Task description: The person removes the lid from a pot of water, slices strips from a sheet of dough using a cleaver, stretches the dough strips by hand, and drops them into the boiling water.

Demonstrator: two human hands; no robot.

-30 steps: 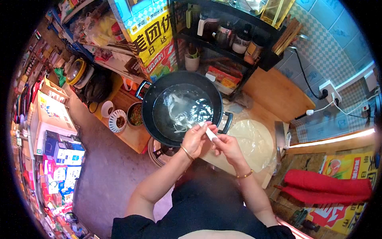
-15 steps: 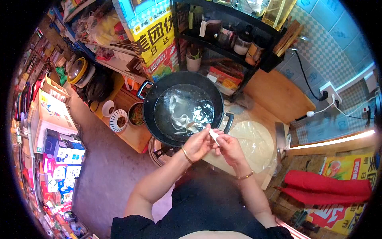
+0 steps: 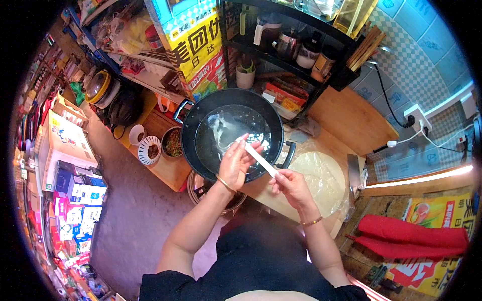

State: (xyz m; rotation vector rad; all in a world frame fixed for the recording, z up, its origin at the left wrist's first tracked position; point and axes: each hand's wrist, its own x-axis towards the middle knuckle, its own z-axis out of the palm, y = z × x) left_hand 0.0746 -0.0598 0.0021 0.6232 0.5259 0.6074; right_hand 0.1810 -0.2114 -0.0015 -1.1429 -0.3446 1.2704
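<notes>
Fingers of our right hand [image 3: 292, 186] pinch a flat noodle's [image 3: 261, 160] lower end; those of our left hand [image 3: 235, 164] hold its upper end, others spread. Its long axis slants away leftward across the wok's [image 3: 272, 111] near rim, beside the black handle [image 3: 288, 156]; beyond our left fingertips lies open water.

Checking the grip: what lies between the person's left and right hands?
A white strip spans from the left hand to the right hand, in the head view.

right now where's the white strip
In the head view, the white strip runs between the left hand and right hand, by the black wok's near right rim.
</notes>
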